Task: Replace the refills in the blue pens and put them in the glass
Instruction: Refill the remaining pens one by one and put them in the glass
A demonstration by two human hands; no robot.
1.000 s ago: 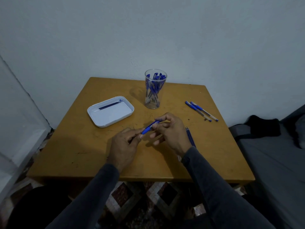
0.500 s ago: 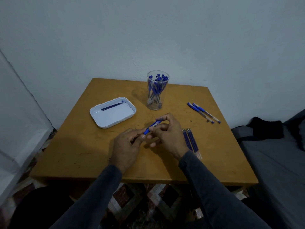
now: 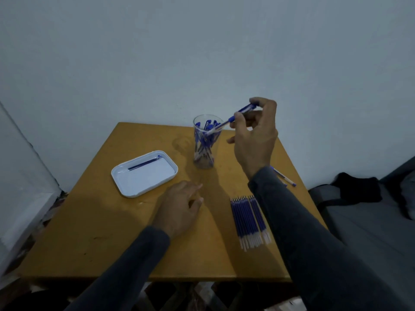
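Right hand (image 3: 254, 135) pinches the pen (image 3: 231, 118) above the glass (image 3: 204, 142), tip just at the rim — let go crooked and it could snag on the packed pens and tumble out. Left hand (image 3: 179, 207) rests relaxed on the table (image 3: 89, 221), holding nothing.

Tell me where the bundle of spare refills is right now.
The refills lie on the table toward its near right side, just left of the right sleeve, nearer than the glass.

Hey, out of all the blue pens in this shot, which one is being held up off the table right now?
The pen pinched in the right hand, tip angled into the glass. The others stand in the glass or lie on the table.
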